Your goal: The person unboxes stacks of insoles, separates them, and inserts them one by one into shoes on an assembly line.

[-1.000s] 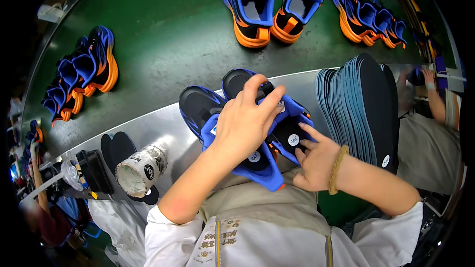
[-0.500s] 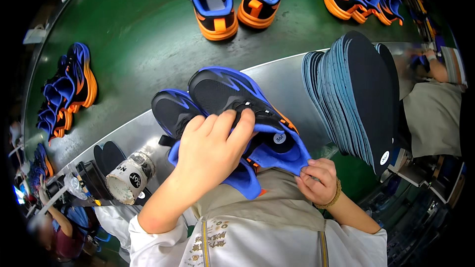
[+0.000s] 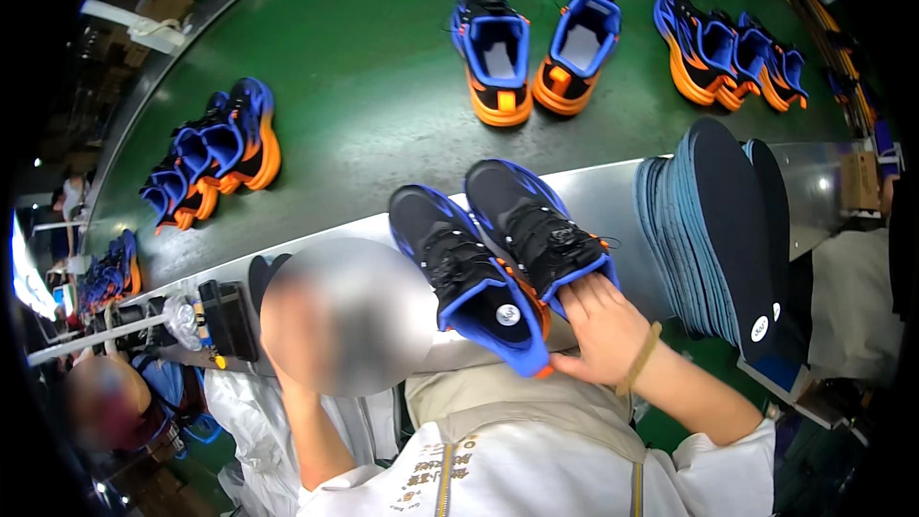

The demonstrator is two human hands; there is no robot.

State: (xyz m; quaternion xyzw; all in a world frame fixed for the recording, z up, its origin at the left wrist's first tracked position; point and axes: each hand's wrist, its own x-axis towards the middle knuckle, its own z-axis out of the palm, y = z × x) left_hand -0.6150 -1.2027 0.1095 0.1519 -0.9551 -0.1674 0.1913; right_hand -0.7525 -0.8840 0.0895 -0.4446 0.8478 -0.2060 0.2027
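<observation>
Two black-and-blue sneakers (image 3: 442, 247) with orange trim lie side by side on the metal ledge in front of me, toes pointing away. The left one has a light insole label showing inside its collar. My right hand (image 3: 605, 330) grips the heel end of the right sneaker (image 3: 529, 230), fingers tucked into its opening and thumb by the left sneaker's heel. At the left, my left hand (image 3: 284, 340) is raised near the ledge; a blurred patch hides its fingers and whatever is beside them.
A stack of dark insoles (image 3: 713, 239) with blue edges stands right. On the green table sit a sneaker pair (image 3: 501, 105) ahead and sneaker rows at left (image 3: 230, 148) and right (image 3: 704, 57). A black case (image 3: 228, 321) lies left. Other people show at the sides.
My left hand has let go of the sneakers and moved left. The right hand has shifted from the collar to inside the right sneaker. The whole view has turned.
</observation>
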